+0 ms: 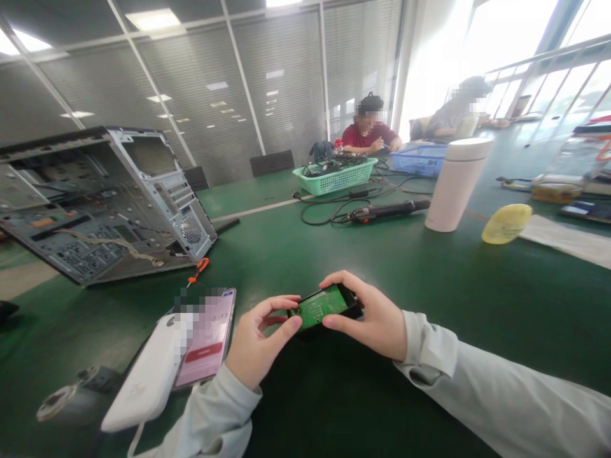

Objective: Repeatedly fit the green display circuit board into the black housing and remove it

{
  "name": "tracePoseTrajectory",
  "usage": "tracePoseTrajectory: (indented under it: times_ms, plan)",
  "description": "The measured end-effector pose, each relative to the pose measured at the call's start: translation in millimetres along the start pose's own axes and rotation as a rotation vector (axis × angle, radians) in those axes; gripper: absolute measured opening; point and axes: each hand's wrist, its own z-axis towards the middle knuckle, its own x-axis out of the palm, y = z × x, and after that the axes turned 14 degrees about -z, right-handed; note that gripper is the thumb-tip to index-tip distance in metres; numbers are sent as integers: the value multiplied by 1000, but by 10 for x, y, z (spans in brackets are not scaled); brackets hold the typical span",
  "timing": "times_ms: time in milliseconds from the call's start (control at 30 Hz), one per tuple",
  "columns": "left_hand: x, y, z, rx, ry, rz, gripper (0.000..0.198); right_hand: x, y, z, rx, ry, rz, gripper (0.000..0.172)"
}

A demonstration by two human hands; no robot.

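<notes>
Between my two hands is a green circuit board (319, 308) set in a black casing (354, 312), held just over the table and slightly tilted. My left hand (262, 337) grips its left end, thumb on the near edge and fingers on the far edge. On the right end, my right hand (370, 315) pinches it the same way, thumb near and index finger far. Left of my left hand lie a phone (210, 343) with a lit screen and a white power bank (147, 375) with a cable.
An open computer case (157, 191) stands at left, with an orange-handled screwdriver (198, 271) beside it. Farther back are a green basket (338, 180) of cables, a black corded tool (382, 211), a blue basket (420, 162) and a pink tumbler (456, 187). Two people sit at the far side.
</notes>
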Motion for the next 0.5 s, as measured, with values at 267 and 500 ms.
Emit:
tracePoseTrajectory:
  times_ms: [267, 500]
  plan:
    - [-7, -24, -25, 35, 61, 93, 19, -11, -1, 8, 13, -7, 43, 36]
    - [52, -87, -21, -63, -33, 24, 28, -14, 6, 22, 108, 15, -2, 45]
